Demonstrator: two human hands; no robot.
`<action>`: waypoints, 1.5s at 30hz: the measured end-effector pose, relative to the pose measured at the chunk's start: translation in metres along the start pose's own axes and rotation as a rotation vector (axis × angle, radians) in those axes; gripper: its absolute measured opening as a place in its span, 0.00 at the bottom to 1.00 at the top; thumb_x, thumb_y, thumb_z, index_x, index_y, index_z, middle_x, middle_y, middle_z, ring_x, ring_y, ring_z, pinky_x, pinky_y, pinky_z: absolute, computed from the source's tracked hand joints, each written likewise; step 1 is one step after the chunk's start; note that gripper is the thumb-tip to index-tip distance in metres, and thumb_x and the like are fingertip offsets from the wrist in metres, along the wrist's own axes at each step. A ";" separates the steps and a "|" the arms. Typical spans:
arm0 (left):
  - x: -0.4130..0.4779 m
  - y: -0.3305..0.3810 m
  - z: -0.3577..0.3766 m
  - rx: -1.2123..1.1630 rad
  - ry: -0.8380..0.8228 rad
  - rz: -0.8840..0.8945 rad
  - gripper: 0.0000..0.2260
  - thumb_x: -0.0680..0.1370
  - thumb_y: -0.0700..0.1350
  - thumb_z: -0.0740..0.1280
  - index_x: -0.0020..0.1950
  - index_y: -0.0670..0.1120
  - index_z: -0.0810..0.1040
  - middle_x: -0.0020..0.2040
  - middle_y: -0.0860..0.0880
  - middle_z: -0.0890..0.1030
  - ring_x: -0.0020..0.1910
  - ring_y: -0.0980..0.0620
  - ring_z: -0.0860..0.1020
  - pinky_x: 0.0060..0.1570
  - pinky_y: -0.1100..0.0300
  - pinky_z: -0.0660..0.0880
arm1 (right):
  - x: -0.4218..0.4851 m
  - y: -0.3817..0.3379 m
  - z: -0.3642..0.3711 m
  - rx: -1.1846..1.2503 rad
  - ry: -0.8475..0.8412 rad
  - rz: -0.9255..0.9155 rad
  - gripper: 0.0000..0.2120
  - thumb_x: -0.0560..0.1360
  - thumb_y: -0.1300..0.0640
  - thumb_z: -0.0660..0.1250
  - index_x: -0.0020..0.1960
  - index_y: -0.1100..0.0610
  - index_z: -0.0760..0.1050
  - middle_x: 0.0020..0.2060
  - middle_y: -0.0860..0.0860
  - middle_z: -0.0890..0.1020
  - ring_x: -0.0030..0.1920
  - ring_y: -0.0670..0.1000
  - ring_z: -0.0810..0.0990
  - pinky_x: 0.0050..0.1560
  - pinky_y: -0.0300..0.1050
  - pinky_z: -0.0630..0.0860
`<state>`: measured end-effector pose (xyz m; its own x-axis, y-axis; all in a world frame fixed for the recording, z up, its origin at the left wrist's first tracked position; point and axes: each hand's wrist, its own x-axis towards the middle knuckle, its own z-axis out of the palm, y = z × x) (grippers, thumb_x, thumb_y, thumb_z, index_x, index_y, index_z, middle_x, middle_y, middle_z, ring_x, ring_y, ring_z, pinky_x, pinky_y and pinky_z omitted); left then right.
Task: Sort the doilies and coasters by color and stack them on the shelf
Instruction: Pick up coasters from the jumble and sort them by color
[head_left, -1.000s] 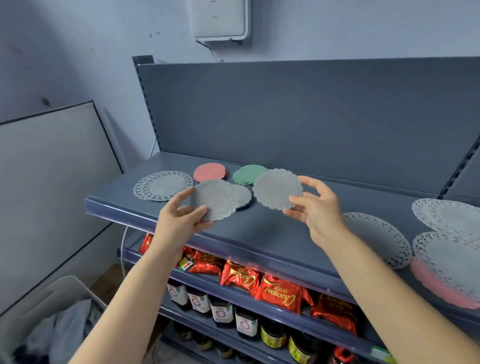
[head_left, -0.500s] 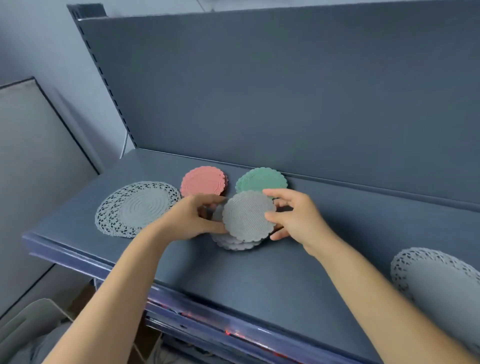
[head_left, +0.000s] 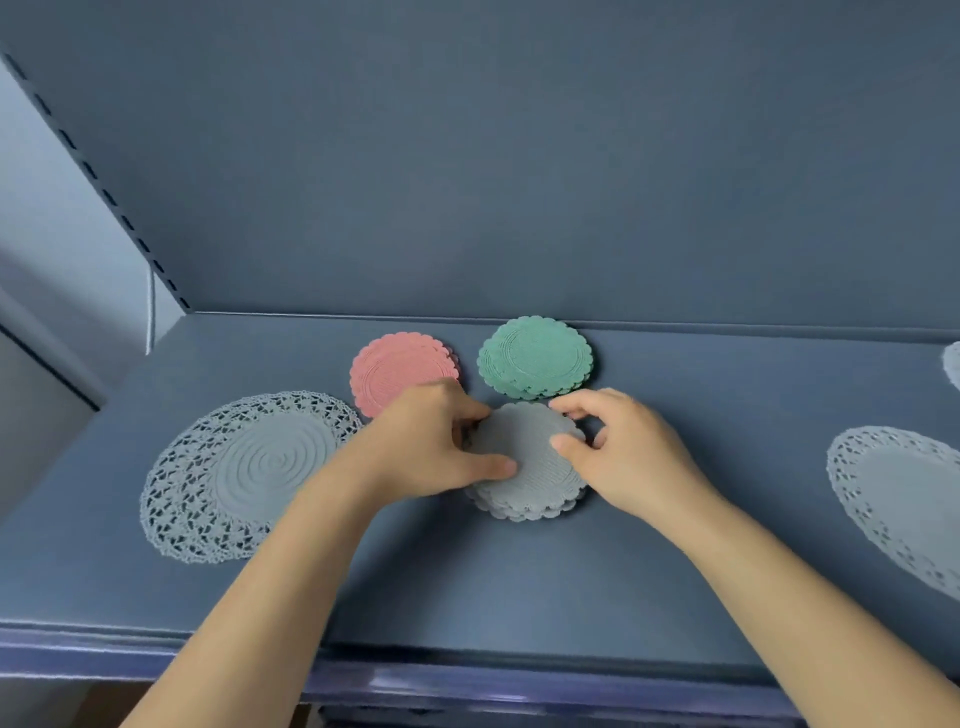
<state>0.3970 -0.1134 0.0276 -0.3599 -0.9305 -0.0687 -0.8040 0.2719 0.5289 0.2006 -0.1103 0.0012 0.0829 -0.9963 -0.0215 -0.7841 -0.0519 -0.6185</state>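
Observation:
A small stack of grey scalloped coasters (head_left: 530, 467) lies on the dark shelf (head_left: 467, 587). My left hand (head_left: 431, 447) grips its left edge, thumb on top and fingers curled at the back rim. My right hand (head_left: 618, 447) pinches its right edge with thumb and fingers. Behind the stack lie a pink coaster pile (head_left: 400, 366) on the left and a green coaster pile (head_left: 535, 356) on the right. A large white lace doily (head_left: 244, 473) sits to the left.
Another large white doily (head_left: 904, 499) lies at the right, and a sliver of a further white doily (head_left: 953, 364) shows at the right edge. The shelf's back panel (head_left: 519, 156) rises just behind the coasters. The shelf's front lip (head_left: 467, 675) runs along the bottom.
The two grey coasters that my hands held apart a second ago have come together on the grey stack. The view moved closer to the shelf. Both hands now hold the stack's edges.

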 end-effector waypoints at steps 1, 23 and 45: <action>0.001 -0.001 -0.001 0.029 -0.005 0.024 0.23 0.66 0.59 0.71 0.41 0.37 0.79 0.38 0.39 0.77 0.36 0.47 0.72 0.41 0.52 0.71 | -0.002 -0.003 0.002 -0.019 0.006 0.014 0.16 0.74 0.52 0.68 0.62 0.45 0.74 0.56 0.43 0.78 0.41 0.45 0.71 0.48 0.40 0.70; -0.007 0.203 0.081 0.632 0.140 0.603 0.21 0.75 0.51 0.64 0.68 0.52 0.68 0.62 0.52 0.74 0.61 0.48 0.73 0.58 0.55 0.69 | -0.208 0.095 -0.137 -0.526 0.293 0.426 0.26 0.77 0.42 0.59 0.73 0.49 0.62 0.70 0.49 0.69 0.68 0.53 0.70 0.60 0.51 0.74; 0.076 0.459 0.227 0.646 0.036 0.414 0.20 0.76 0.55 0.63 0.65 0.49 0.71 0.59 0.49 0.77 0.59 0.46 0.75 0.49 0.54 0.71 | -0.257 0.303 -0.309 -0.528 0.256 0.281 0.20 0.77 0.44 0.61 0.65 0.51 0.70 0.60 0.50 0.77 0.60 0.55 0.75 0.51 0.48 0.74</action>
<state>-0.1068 -0.0039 0.0730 -0.6850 -0.7261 0.0603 -0.7281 0.6790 -0.0943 -0.2480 0.1092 0.0619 -0.2679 -0.9580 0.1021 -0.9567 0.2520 -0.1456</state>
